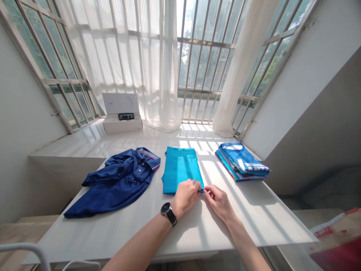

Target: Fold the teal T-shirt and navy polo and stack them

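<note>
A folded turquoise garment (182,165) lies flat as a neat rectangle in the middle of the white table (135,233). My left hand (186,195), with a black-strapped watch on its wrist, is closed at the garment's near right corner, its fingertips hidden. Beside it my right hand (218,201) pinches the tip of that same corner. To the left a navy polo shirt (121,180) lies loosely spread and creased, its striped collar pointing right. On the right sits a stack of folded clothes (244,162) with a blue and white one on top.
Behind the table runs a white windowsill (160,139). On it stands an open white box (122,124) with a dark device (126,116) in it. Sheer curtains (166,67) hang before the barred window. A red and brown bag (338,237) is at the lower right.
</note>
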The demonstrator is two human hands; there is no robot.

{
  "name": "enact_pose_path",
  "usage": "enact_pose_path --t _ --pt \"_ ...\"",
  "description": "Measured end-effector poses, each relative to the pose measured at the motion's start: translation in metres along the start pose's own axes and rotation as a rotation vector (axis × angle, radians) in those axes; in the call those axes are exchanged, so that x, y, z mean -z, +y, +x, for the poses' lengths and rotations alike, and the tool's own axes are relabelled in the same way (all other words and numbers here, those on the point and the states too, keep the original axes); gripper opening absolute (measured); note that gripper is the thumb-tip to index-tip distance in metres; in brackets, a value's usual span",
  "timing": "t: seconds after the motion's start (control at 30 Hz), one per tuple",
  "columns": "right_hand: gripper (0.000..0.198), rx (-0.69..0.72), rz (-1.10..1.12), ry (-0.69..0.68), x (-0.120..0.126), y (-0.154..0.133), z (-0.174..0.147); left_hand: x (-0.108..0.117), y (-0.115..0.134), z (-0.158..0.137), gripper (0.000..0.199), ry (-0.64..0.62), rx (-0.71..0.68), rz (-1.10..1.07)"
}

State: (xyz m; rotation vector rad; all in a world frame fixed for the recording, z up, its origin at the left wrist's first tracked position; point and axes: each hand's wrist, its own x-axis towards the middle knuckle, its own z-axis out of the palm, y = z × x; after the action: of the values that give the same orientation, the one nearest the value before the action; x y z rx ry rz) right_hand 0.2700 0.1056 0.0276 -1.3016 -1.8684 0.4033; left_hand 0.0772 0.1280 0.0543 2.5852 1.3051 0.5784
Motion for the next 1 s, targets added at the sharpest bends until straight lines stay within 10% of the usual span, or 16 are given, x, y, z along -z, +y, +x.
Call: enact_pose_path --t 1.0 --pt "0.030 -0.025 -0.009 -0.025 -0.0006 -0.0011 -0.0006 0.0080 0.0012 0.0044 0.012 -0.063 -0.028 0.085"
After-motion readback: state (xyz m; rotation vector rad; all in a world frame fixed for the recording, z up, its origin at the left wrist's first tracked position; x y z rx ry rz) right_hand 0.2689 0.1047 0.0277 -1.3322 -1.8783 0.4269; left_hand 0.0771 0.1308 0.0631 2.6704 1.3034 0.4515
